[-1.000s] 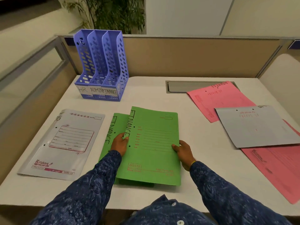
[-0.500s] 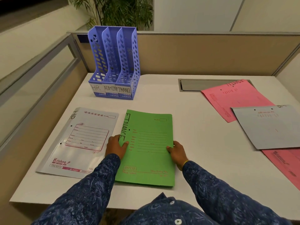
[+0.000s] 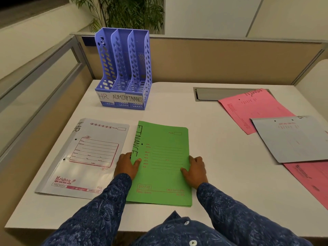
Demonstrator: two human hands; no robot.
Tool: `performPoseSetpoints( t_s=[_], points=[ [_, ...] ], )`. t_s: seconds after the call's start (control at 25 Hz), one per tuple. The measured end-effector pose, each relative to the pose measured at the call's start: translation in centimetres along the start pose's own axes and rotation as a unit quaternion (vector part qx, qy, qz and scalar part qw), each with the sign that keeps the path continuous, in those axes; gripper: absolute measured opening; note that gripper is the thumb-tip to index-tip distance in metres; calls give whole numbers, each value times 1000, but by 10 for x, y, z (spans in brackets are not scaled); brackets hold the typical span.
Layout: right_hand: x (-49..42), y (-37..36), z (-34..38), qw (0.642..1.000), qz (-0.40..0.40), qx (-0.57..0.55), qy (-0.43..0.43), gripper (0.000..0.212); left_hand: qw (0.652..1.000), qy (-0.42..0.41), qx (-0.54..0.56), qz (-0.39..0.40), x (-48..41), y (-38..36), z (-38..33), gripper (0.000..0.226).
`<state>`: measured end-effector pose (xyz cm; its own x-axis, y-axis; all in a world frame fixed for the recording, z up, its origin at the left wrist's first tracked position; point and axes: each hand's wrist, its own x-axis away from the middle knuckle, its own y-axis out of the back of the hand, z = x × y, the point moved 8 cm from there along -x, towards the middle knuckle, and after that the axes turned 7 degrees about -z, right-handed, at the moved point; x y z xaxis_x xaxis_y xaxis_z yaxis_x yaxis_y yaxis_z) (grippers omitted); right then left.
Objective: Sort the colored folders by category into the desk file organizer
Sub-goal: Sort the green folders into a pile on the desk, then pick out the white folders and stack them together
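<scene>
The green folder [image 3: 164,181], marked FINANCE, lies flat on the table [image 3: 218,144] at 6 o'clock. The left hand [image 3: 126,166] grips its left edge and the right hand [image 3: 195,170] its right edge, each with the thumb on the cover. The file organizer [image 3: 124,68] stands at 11 o'clock with slots labelled HR, ADMIN and FINANCE. A white HR folder [image 3: 85,157] lies at 9 o'clock, just beside the green one. At 2 o'clock a pink ADMIN folder [image 3: 253,107] sits partly under a grey folder [image 3: 294,139], which overlaps another pink folder [image 3: 310,178] at 4 o'clock.
</scene>
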<state>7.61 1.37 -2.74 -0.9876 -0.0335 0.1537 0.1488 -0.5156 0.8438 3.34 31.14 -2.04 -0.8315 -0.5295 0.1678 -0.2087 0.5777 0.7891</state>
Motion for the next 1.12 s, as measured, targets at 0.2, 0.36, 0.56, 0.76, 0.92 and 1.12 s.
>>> performPoseSetpoints(
  t_s=[0.2, 0.36, 0.56, 0.76, 0.92, 1.12],
  points=[
    [-4, 0, -7, 998, 42, -30, -21, 66, 1000, -12, 3, -21, -1, 2, -6, 57],
    [-7, 9, -19, 990, 38, -123, -61, 58, 994, -56, -51, -83, 5, 8, -27, 69],
    [-5, 29, -55, 969, 26, -219, -108, 44, 985, -147, -59, -73, 23, -21, -86, 70],
    [-1, 63, -111, 946, 6, -281, -164, 42, 971, -228, -29, 72, 45, -87, -153, 74],
    [0, 102, -165, 960, -26, -220, -170, 45, 931, -293, -111, 185, 66, -137, -203, 89],
    [4, 159, -227, 971, -91, -134, -175, 63, 899, -344, -198, 188, 85, -177, -265, 108]
  ],
)
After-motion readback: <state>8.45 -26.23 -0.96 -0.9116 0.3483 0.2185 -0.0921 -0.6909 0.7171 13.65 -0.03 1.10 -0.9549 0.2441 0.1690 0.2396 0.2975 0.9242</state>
